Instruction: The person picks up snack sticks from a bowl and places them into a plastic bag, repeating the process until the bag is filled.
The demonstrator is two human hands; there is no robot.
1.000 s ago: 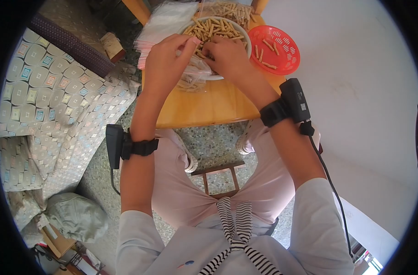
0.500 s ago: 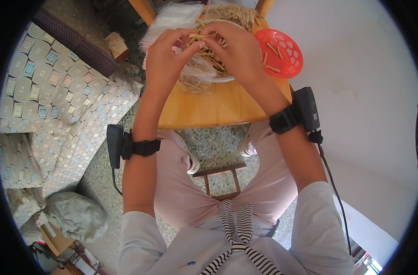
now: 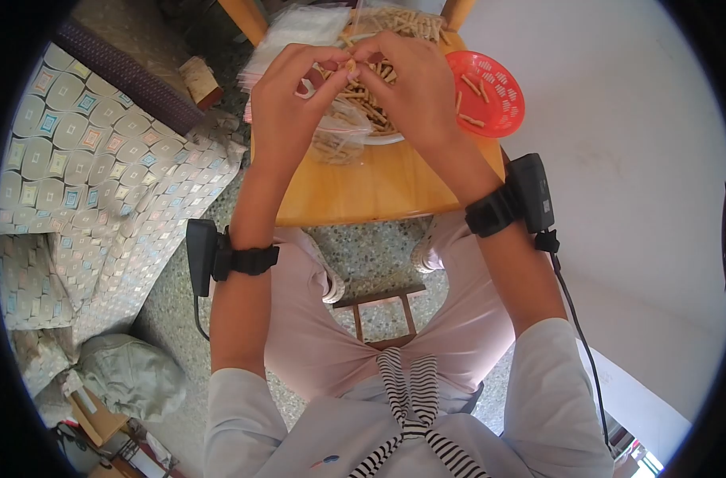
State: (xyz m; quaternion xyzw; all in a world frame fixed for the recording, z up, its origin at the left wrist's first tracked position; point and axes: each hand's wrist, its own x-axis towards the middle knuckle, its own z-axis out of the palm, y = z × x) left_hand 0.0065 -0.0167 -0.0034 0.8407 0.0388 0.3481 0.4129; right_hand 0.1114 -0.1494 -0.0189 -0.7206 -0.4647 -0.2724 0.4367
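My left hand (image 3: 287, 88) and my right hand (image 3: 410, 88) meet above a white bowl (image 3: 392, 140). Between their pinched fingertips is a small tan stick (image 3: 352, 65), seen almost end-on and partly hidden by the fingers. Many similar short tan sticks (image 3: 371, 107) fill the bowl under my hands. Against the bowl's near left side lies a clear plastic bag (image 3: 339, 147) with sticks inside. To the right of my right hand, a red plastic basket (image 3: 506, 99) holds several loose sticks.
A stack of clear plastic bags (image 3: 303, 28) lies at the back left of the wooden chair seat (image 3: 363, 191). Behind the bowl is another stick-filled bag (image 3: 407, 22). Patterned cloth (image 3: 100, 159) hangs at left; a pale wall (image 3: 618, 159) stands at right.
My fingertips have drawn closer together. The stick, which lay sideways between them, now shows only as a small end. The basket and the bowl have stayed in place.
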